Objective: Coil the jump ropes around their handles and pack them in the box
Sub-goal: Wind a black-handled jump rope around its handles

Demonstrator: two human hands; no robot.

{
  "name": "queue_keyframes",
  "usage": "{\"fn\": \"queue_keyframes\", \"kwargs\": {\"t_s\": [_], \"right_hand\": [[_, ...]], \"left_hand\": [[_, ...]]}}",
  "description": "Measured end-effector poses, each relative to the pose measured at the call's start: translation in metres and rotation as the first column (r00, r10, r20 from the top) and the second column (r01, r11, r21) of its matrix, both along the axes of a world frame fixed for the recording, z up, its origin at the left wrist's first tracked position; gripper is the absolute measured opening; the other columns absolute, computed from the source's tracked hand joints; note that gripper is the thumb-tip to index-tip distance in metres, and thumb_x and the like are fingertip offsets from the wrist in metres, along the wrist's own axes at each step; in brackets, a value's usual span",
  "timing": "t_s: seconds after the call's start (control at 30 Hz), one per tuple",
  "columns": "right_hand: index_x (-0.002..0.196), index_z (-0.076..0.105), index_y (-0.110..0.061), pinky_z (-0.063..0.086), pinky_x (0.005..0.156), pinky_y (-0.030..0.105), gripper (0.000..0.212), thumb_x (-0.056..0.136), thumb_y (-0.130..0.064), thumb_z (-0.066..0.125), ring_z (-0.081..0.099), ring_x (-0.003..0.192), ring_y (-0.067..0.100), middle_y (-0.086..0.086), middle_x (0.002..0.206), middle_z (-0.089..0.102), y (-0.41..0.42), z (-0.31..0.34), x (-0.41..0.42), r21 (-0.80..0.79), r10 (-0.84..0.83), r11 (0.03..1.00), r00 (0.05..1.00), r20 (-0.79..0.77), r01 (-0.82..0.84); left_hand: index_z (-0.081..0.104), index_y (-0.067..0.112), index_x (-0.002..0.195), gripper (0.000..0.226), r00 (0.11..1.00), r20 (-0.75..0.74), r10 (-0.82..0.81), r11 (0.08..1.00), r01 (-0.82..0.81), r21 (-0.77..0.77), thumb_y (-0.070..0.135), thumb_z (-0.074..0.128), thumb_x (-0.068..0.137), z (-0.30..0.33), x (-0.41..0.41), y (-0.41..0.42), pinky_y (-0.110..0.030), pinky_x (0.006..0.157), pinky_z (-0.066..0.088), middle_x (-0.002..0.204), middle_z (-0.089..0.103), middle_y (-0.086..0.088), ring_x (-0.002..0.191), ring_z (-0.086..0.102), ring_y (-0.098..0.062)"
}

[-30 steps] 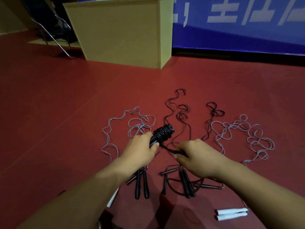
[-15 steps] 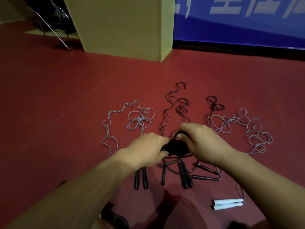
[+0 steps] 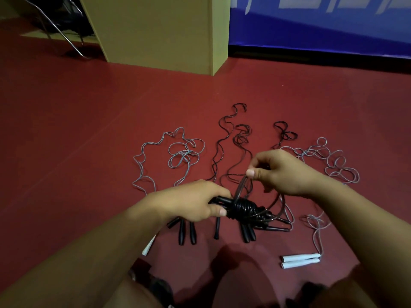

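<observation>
The left hand grips glossy black handles wound in ribbed coils. The right hand pinches a thin translucent rope loop.

The right hand has lifted, pulling a cord loop up from the coiled handles, seemingly another wrap

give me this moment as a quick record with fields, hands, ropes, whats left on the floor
left hand: left hand grips the black handles of the rope being coiled
right hand: right hand pinches a loop of black cord above the coil
coil: black coil wound around the handles
loose on floor: grey rope, grey rope with white handles, other black ropes
box: tan box stands behind, on the red floor
</observation>
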State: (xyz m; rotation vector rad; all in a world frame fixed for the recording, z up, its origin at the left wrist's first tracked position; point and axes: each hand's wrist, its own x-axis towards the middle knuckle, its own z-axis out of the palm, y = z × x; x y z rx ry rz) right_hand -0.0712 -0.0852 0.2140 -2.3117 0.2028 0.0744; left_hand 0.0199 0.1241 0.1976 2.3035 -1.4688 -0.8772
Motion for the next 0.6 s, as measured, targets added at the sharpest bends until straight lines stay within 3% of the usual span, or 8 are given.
{"fn": "queue_keyframes", "kwargs": {"t_s": [0.1, 0.17, 0.27, 0.4, 0.5, 0.6], "right_hand": [[0.089, 0.055, -0.002, 0.048, 0.046, 0.028, 0.013, 0.097, -0.013, 0.055, 0.050, 0.043, 0.012, 0.000, 0.051, 0.048, 0.002, 0.000, -0.002, 0.339, -0.029, 0.939, 0.995, -0.100, 0.062], [0.092, 0.056, -0.005, 0.040, 0.040, 0.024, 0.010, 0.099, -0.010, 0.051, 0.042, 0.041, 0.008, -0.006, 0.050, 0.043, -0.001, 0.000, -0.002, 0.430, -0.033, 0.897, 0.987, -0.157, 0.099], [0.092, 0.064, -0.008, 0.035, 0.041, 0.022, 0.008, 0.095, -0.012, 0.059, 0.042, 0.044, 0.007, -0.007, 0.055, 0.051, -0.005, 0.001, 0.000, 0.358, -0.035, 0.930, 0.991, -0.131, 0.080], [0.081, 0.072, -0.024, 0.048, 0.069, 0.018, 0.004, 0.084, -0.022, 0.074, 0.063, 0.071, 0.004, -0.008, 0.078, 0.071, -0.006, -0.006, 0.006, -0.079, 0.023, 0.997, 0.997, 0.076, -0.017], [0.082, 0.073, -0.019, 0.049, 0.070, 0.020, 0.011, 0.077, -0.026, 0.080, 0.064, 0.071, 0.008, -0.004, 0.076, 0.071, -0.008, -0.014, 0.010, -0.069, 0.007, 0.998, 0.991, 0.131, 0.002], [0.079, 0.071, -0.015, 0.048, 0.066, 0.022, 0.019, 0.073, -0.029, 0.082, 0.058, 0.063, 0.007, -0.002, 0.072, 0.068, -0.012, -0.025, 0.012, 0.032, -0.002, 0.999, 0.997, 0.082, -0.001]], "left_hand": [[0.052, 0.035, 0.078, 0.021, 1.000, -0.014, 0.009, 1.000, -0.009, 0.007, 0.025, 0.062, 0.093, 0.001, -0.001, -0.001, -0.015, 0.057, 0.034, 0.068, 0.052, 0.013, 0.062, 0.048, 0.002], [0.052, 0.033, 0.081, 0.018, 1.000, -0.005, 0.029, 0.999, -0.029, 0.017, 0.025, 0.062, 0.093, 0.001, -0.002, -0.001, -0.019, 0.058, 0.035, 0.068, 0.052, 0.011, 0.062, 0.047, -0.001], [0.052, 0.037, 0.078, 0.020, 0.999, 0.016, 0.037, 0.998, -0.037, 0.046, 0.027, 0.062, 0.093, 0.001, -0.003, -0.002, -0.024, 0.059, 0.035, 0.069, 0.053, 0.011, 0.064, 0.048, -0.002], [0.054, 0.040, 0.078, 0.021, 1.000, -0.013, -0.009, 0.998, 0.010, 0.069, 0.029, 0.063, 0.093, -0.002, -0.006, -0.002, -0.025, 0.061, 0.037, 0.070, 0.055, 0.012, 0.065, 0.051, -0.004], [0.056, 0.030, 0.084, 0.011, 0.996, -0.060, -0.065, 0.998, 0.066, 0.021, 0.026, 0.063, 0.093, -0.002, -0.008, -0.003, -0.026, 0.062, 0.040, 0.070, 0.054, 0.010, 0.065, 0.049, -0.007], [0.055, 0.024, 0.081, 0.016, 0.976, -0.204, -0.081, 0.995, 0.068, -0.073, 0.022, 0.062, 0.094, 0.005, -0.009, -0.001, -0.027, 0.062, 0.037, 0.068, 0.047, 0.011, 0.064, 0.043, -0.007]]}}
